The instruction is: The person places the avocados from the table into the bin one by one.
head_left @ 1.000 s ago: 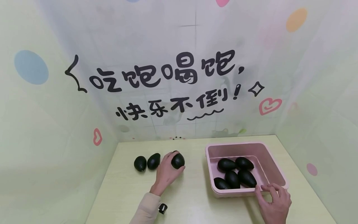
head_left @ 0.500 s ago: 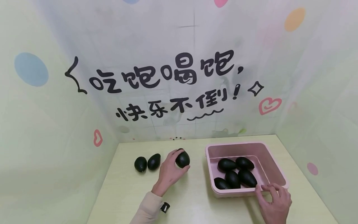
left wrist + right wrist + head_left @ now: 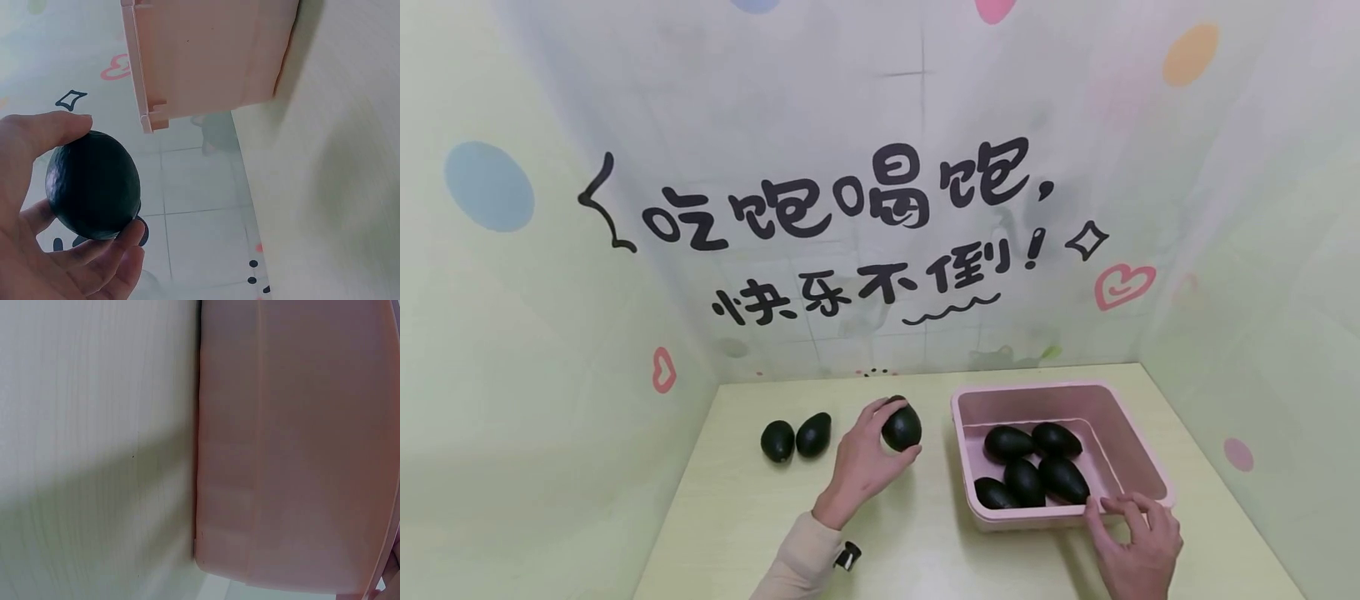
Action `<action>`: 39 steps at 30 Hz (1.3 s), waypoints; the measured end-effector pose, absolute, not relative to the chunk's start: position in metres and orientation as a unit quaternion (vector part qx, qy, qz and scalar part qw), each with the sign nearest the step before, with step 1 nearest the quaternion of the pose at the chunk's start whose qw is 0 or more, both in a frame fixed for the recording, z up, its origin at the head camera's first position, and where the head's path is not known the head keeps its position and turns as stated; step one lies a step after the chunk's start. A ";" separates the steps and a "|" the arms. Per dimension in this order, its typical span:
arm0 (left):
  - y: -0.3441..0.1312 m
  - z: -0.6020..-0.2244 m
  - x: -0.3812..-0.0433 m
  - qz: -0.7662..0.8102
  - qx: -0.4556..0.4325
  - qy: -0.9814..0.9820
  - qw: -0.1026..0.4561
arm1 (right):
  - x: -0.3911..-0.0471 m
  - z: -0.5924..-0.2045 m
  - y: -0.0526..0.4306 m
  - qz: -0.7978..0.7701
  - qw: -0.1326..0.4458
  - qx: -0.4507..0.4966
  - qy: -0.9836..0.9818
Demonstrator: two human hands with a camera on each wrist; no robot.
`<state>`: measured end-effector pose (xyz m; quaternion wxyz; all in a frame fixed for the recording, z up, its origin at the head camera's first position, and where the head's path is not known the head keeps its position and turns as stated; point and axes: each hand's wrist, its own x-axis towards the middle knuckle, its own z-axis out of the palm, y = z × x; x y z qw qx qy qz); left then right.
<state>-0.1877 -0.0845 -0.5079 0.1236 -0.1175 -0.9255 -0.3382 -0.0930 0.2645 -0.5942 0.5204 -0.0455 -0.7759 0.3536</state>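
Note:
My left hand (image 3: 867, 460) holds a dark green avocado (image 3: 902, 427) between thumb and fingers, raised off the table. In the left wrist view, the thumb lies on one side of this avocado (image 3: 94, 185) and the fingertips on the other. On the right stands a pink plastic bin (image 3: 1037, 511) with several avocados (image 3: 1024, 482) lying on its floor. My right hand (image 3: 1138, 542) grips the bin's front rim near the right corner. The bin's outer wall (image 3: 300, 450) fills much of the right wrist view, where only a bit of the fingers shows.
Two more avocados (image 3: 777, 441) lie side by side at the left of the pale wooden table (image 3: 737, 517). A printed curtain (image 3: 880, 108) with black writing closes off the back and both sides. A small black-and-white object (image 3: 847, 556) shows at the left cuff.
My left hand has moved right and slightly up with the avocado, away from the two at the left and toward the bin. The right hand and the bin have stayed put.

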 end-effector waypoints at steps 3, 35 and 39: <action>-0.082 -0.508 -0.188 -0.340 -0.123 -0.924 0.122 | -0.093 -0.594 0.265 0.351 0.524 -0.044 -0.775; -0.044 -0.488 -0.186 -0.257 -0.254 -0.928 0.084 | -0.092 -0.594 0.262 0.367 0.513 -0.046 -0.775; -0.037 -0.490 -0.185 -0.254 -0.264 -0.927 0.085 | -0.092 -0.595 0.264 0.367 0.512 -0.045 -0.775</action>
